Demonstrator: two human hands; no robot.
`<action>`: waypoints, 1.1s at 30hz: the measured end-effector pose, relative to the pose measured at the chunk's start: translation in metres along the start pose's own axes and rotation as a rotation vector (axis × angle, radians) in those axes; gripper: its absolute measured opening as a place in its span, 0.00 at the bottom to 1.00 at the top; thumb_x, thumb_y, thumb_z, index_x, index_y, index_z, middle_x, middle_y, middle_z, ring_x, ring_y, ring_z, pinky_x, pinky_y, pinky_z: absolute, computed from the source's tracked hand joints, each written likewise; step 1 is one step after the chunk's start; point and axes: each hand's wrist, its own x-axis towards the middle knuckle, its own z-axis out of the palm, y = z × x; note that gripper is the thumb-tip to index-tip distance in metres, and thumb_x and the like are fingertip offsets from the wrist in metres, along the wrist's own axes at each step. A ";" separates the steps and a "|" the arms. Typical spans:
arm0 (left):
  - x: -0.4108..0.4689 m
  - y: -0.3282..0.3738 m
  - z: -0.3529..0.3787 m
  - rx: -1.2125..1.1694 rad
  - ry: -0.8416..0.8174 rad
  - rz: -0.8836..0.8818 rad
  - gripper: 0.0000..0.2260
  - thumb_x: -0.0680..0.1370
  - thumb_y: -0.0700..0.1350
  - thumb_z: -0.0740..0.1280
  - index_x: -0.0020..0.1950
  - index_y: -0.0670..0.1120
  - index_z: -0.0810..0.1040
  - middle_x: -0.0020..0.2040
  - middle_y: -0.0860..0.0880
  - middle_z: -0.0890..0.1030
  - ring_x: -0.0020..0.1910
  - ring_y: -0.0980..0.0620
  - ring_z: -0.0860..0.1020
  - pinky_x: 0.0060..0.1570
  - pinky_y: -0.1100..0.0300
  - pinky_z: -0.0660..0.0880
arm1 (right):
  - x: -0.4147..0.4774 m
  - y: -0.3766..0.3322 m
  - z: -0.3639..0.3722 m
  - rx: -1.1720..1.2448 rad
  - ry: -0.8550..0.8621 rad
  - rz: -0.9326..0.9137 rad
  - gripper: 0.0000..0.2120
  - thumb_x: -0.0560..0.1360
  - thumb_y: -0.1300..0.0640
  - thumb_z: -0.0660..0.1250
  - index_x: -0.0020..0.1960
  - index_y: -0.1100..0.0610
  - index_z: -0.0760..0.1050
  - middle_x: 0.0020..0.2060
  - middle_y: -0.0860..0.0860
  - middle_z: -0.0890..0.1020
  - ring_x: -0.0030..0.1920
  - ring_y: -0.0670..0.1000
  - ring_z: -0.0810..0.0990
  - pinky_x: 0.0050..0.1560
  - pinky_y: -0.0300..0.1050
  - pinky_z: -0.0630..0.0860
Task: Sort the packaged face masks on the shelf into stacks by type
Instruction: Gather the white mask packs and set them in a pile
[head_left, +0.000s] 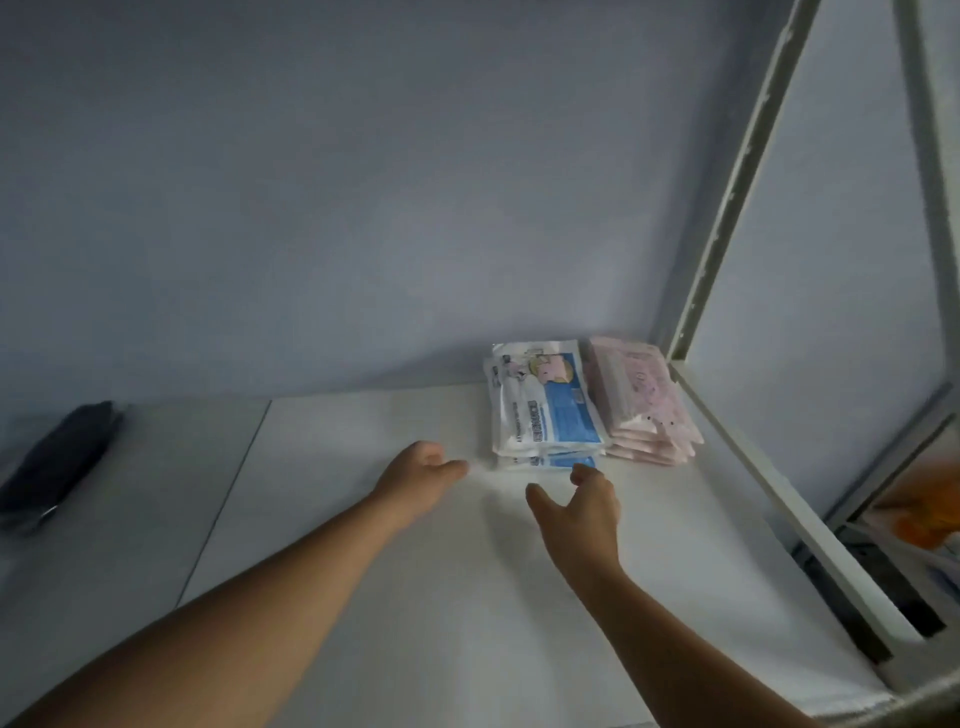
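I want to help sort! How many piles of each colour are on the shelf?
blue pile: 1
pink pile: 1
dark pile, blurry: 1
Total: 3

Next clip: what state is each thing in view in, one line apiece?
blue-and-white stack: packs lying flat, piled slightly askew.
pink stack: packs piled flat, right beside the blue-and-white stack.
dark bundle: lying alone at far left, too blurred to identify.
left hand: open, empty, short of the blue-and-white stack.
right hand: open, empty, fingertips at that stack's front edge; contact unclear.
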 end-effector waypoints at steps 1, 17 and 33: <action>-0.008 -0.010 -0.006 0.017 0.016 0.006 0.27 0.65 0.64 0.72 0.53 0.43 0.81 0.49 0.41 0.82 0.50 0.43 0.83 0.51 0.51 0.78 | -0.007 -0.004 0.008 -0.017 -0.039 -0.030 0.35 0.74 0.46 0.73 0.75 0.59 0.67 0.70 0.55 0.73 0.71 0.56 0.69 0.72 0.54 0.69; -0.158 -0.159 -0.207 0.099 0.318 -0.063 0.25 0.77 0.52 0.74 0.71 0.45 0.76 0.69 0.47 0.79 0.67 0.48 0.78 0.66 0.55 0.74 | -0.161 -0.103 0.184 -0.175 -0.578 -0.359 0.34 0.74 0.44 0.73 0.73 0.59 0.69 0.67 0.55 0.77 0.65 0.55 0.77 0.63 0.47 0.74; -0.191 -0.290 -0.394 0.136 0.476 -0.245 0.22 0.78 0.57 0.69 0.63 0.41 0.81 0.61 0.42 0.84 0.59 0.40 0.81 0.51 0.56 0.70 | -0.273 -0.175 0.332 0.074 -0.754 0.063 0.15 0.73 0.49 0.75 0.40 0.62 0.80 0.33 0.57 0.81 0.37 0.56 0.81 0.56 0.57 0.82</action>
